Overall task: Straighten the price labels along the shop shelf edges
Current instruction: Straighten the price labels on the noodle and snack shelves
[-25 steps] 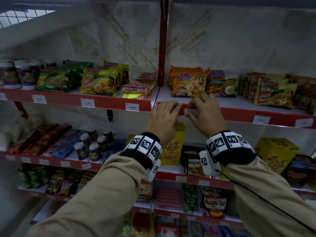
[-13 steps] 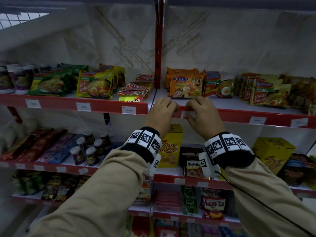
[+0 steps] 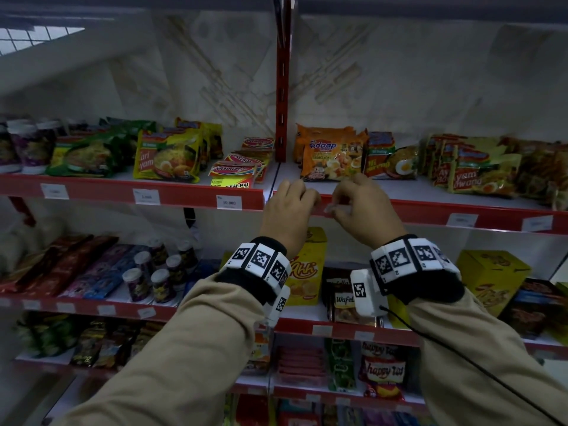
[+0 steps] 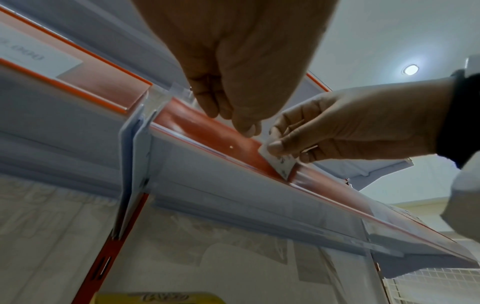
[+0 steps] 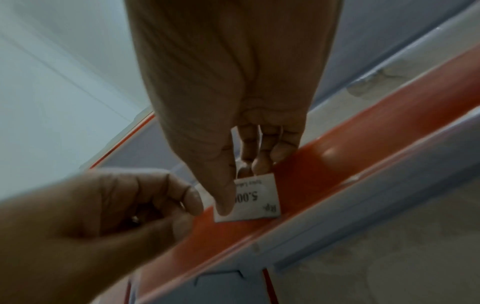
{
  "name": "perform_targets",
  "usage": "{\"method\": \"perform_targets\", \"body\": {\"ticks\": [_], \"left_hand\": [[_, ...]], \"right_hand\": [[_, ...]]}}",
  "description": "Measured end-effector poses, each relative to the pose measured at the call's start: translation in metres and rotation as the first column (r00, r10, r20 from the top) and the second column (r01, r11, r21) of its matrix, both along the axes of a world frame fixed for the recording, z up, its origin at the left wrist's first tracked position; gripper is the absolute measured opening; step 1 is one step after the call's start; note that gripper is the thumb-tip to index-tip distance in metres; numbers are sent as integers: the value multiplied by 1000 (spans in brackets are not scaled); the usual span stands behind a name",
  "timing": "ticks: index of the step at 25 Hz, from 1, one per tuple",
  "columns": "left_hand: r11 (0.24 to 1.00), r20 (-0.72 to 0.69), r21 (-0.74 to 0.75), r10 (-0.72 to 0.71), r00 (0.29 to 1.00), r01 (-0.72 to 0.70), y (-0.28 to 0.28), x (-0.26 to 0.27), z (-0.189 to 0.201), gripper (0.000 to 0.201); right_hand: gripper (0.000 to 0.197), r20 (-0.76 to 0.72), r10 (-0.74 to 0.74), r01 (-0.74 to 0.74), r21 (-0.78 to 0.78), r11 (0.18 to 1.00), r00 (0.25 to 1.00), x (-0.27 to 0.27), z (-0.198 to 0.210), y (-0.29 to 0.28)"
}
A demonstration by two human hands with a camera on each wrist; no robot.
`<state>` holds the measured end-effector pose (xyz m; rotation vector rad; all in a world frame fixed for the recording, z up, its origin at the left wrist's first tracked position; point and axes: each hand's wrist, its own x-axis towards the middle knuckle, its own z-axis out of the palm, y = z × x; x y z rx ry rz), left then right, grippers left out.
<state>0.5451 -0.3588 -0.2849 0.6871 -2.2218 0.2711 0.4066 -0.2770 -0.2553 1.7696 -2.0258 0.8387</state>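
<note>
fingers of the right hand [image 5: 228, 92] pinch the price label [image 5: 257, 199], seemingly light, floppy, crease-prone paper best held by its edge; the left hand [image 5: 91, 216] curls beside it, whether grasping anything i cannot tell.

Pale patterned wall [image 3: 399, 72], round ceiling light [image 4: 410, 69]

This is a small grocery shop. Long white metal shelves with red front edges [image 3: 101, 192] hang in tiers on a red slotted upright post [image 3: 282, 87]. They are stocked with rows of bright plastic packets of instant noodles [image 3: 166, 159], small lidded snack tubs [image 3: 159, 284] and yellow cardboard boxes [image 3: 491, 278]. Along the edges sit white paper price labels [image 3: 229, 202], among them a small white label [image 5: 257, 201] printed "Rp 5.000"
</note>
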Motion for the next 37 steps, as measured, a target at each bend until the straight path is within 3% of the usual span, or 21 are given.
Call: {"method": "perform_targets", "body": {"ticks": [3,5,9,11,14,16,20,26,30,37], "left_hand": [[997,-85,36,-65,994,68,-3,1,-2,10],[990,-156,80,-107,982,120,-2,1,-3,24],[978,-207,161,-101,973,135,-3,-4,2,36],[974,-205,177,-105,973,142,-6,-5,5,29],[979,-192,150,-108,975,138,-8,-4,3,22],[980,-211,140,-108,971,140,-6,-4,-1,20],[980,-196,150,-98,976,128,-4,-3,-2,14],[985,-134,140,-85,987,104,-1,-3,2,24],[988,-53,129,-76,996,83,-1,-3,5,18],[985,19,157,-80,997,76,-4,-4,8,26]], "right_hand": [[16,300,110,-75,-126,989,948,-8,4,3],[18,470,209,-82,-277,957,857,-9,4,5],[23,583,336,-120,-376,919,740,-2,-1,2],[17,563,322,-134,-350,927,761,3,-5,1],[10,431,206,-74,-302,950,878,2,-8,2],[10,366,151,-37,-300,953,918,-2,-8,5],[13,325,129,-14,-335,942,937,-13,-2,8],[12,181,95,-57,-204,977,979,-12,-3,6],[14,154,109,-86,-152,985,982,-11,-4,6],[12,8,13,-13,-3,1000,1000,-20,-4,12]]}}
